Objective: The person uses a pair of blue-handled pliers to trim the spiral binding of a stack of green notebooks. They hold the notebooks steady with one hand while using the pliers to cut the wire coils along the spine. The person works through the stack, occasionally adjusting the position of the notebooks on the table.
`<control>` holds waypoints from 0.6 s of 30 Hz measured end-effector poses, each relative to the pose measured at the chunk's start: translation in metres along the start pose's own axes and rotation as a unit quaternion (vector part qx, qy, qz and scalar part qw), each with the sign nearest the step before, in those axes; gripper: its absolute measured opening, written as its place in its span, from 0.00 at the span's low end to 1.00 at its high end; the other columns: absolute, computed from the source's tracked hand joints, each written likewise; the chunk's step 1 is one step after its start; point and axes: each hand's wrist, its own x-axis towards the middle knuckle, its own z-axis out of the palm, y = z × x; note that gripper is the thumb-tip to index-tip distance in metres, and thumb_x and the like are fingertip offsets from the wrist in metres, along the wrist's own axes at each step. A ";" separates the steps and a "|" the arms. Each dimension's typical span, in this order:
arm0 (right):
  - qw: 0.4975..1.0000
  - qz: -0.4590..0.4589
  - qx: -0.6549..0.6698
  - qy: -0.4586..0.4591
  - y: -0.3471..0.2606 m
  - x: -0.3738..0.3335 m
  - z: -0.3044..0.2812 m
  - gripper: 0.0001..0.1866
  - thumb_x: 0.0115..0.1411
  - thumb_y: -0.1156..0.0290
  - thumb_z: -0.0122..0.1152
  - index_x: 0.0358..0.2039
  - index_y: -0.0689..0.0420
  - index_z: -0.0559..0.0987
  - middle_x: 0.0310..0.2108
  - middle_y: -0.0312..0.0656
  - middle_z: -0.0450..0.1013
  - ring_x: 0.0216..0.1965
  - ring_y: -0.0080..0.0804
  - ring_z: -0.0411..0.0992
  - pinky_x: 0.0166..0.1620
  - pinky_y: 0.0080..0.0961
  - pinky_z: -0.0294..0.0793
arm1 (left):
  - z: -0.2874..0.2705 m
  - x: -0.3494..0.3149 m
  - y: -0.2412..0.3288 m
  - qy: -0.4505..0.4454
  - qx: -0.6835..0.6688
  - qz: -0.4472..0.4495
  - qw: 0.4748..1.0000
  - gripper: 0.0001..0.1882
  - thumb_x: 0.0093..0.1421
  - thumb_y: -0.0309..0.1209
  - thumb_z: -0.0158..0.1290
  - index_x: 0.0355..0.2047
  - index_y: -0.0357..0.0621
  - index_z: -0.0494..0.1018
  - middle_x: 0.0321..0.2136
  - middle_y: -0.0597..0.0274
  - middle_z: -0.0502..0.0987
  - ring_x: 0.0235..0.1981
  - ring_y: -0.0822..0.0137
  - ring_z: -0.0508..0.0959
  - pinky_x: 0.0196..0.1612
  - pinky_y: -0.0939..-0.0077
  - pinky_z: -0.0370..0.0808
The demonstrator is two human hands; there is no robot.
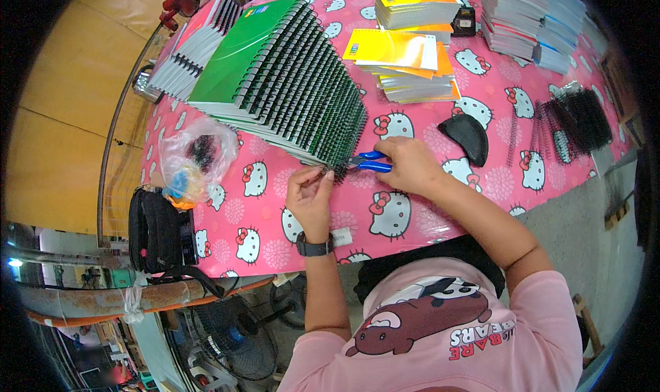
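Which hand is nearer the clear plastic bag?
Left. The left hand is right of the clear plastic bag, by the near corner of the notebook stack; the right hand is farther right, holding blue-handled pliers.

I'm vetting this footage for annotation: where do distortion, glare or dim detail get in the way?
Head view: fisheye bows the pink tablecloth edge inside a black rim; glare whitens the yellow booklet cover; a light burns out at far left; dark notebook coils crowd together, so the left hand's exact contact is hard to tell.
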 end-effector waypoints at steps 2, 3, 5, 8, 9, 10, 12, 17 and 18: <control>0.998 -0.035 -0.031 0.044 0.004 -0.002 0.000 0.18 0.38 0.67 0.64 0.32 0.56 0.75 0.29 0.44 0.71 0.34 0.43 0.70 0.38 0.38 0.70 | 0.002 -0.001 0.002 0.011 0.005 0.001 1.000 0.14 0.48 0.10 0.54 0.34 0.35 0.67 0.36 0.56 0.71 0.37 0.70 0.74 0.40 0.79 0.75; 0.993 -0.070 -0.053 0.074 0.005 -0.003 0.002 0.18 0.38 0.67 0.64 0.32 0.57 0.75 0.29 0.44 0.71 0.34 0.44 0.70 0.38 0.38 0.70 | 0.002 -0.003 0.002 0.008 0.012 0.004 1.000 0.14 0.48 0.10 0.54 0.34 0.35 0.67 0.36 0.56 0.71 0.37 0.70 0.74 0.40 0.79 0.75; 0.986 -0.102 -0.084 0.101 0.005 -0.004 0.006 0.18 0.38 0.66 0.64 0.33 0.56 0.75 0.29 0.43 0.71 0.35 0.43 0.71 0.39 0.38 0.70 | 0.001 -0.005 0.001 -0.001 0.029 0.010 1.000 0.14 0.48 0.10 0.54 0.34 0.35 0.67 0.36 0.56 0.71 0.37 0.70 0.74 0.39 0.79 0.75; 0.990 -0.086 -0.090 0.069 0.000 -0.002 0.009 0.19 0.39 0.63 0.65 0.33 0.56 0.75 0.29 0.42 0.71 0.36 0.41 0.71 0.40 0.36 0.70 | 0.003 -0.008 -0.003 0.000 0.036 0.008 0.999 0.14 0.48 0.10 0.54 0.34 0.36 0.67 0.37 0.56 0.71 0.37 0.70 0.74 0.39 0.79 0.75; 0.993 -0.072 -0.078 0.042 -0.003 -0.001 0.008 0.18 0.39 0.64 0.65 0.32 0.56 0.75 0.29 0.42 0.71 0.36 0.41 0.71 0.40 0.36 0.70 | 0.002 -0.009 -0.004 0.001 0.039 0.010 0.999 0.14 0.48 0.11 0.54 0.34 0.36 0.67 0.37 0.56 0.71 0.37 0.70 0.74 0.39 0.79 0.75; 0.996 -0.060 -0.068 0.016 -0.004 0.000 0.007 0.18 0.39 0.64 0.65 0.31 0.56 0.75 0.29 0.42 0.71 0.36 0.41 0.71 0.40 0.36 0.70 | 0.001 -0.008 -0.005 0.003 0.041 0.012 0.999 0.14 0.47 0.11 0.55 0.34 0.36 0.67 0.36 0.56 0.71 0.37 0.70 0.74 0.39 0.79 0.75; 0.999 -0.020 -0.043 -0.023 -0.005 0.001 0.008 0.17 0.39 0.65 0.65 0.31 0.56 0.75 0.29 0.43 0.71 0.36 0.42 0.71 0.40 0.35 0.70 | 0.000 -0.009 -0.008 0.001 0.064 0.024 0.998 0.14 0.47 0.11 0.55 0.33 0.36 0.68 0.36 0.56 0.71 0.36 0.70 0.74 0.39 0.79 0.75; 0.998 -0.048 -0.013 0.049 0.009 -0.005 0.009 0.17 0.38 0.68 0.65 0.31 0.56 0.74 0.28 0.43 0.70 0.35 0.42 0.70 0.39 0.35 0.69 | -0.005 -0.002 0.001 0.059 0.057 0.050 0.995 0.13 0.46 0.14 0.58 0.31 0.36 0.69 0.34 0.57 0.71 0.35 0.70 0.74 0.37 0.79 0.74; 0.995 -0.064 -0.010 0.074 0.017 -0.007 0.009 0.18 0.38 0.68 0.65 0.32 0.56 0.74 0.28 0.42 0.70 0.35 0.42 0.70 0.39 0.36 0.69 | -0.018 0.007 0.000 0.077 0.120 0.091 0.986 0.12 0.46 0.17 0.59 0.30 0.37 0.69 0.33 0.58 0.72 0.34 0.70 0.73 0.36 0.78 0.74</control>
